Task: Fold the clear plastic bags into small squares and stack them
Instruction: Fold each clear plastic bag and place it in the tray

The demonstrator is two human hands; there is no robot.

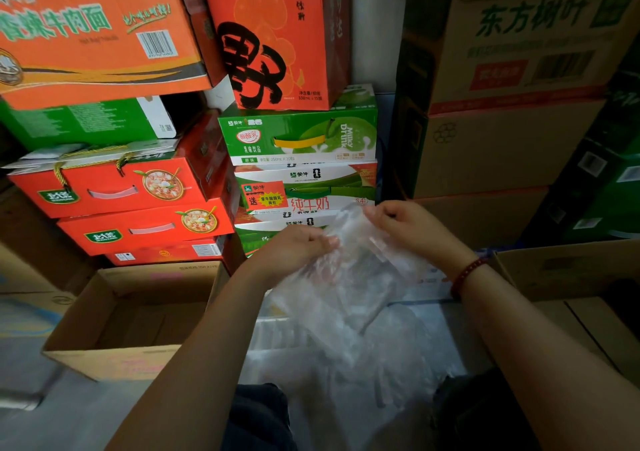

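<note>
Going left to right: there's an open cardboard box (114, 315) off to the left of the left hand (298, 246), which has its fingers curled round the left edge of a clear plastic bag (346, 277), while the right hand (401, 223) just across from it pinches the bag's top right edge, so the bag hangs between the two hands, up off the pile of loose bags (363, 364) below the wrists. Looks like the fold is only just getting started, since the bag's all crinkly and I don't see a stack of finished squares anywhere. Next move probably calls for pulling it taut and flat, then bringing one edge over to the other cleanly, because this slippery stuff will likely spring back open.
</note>
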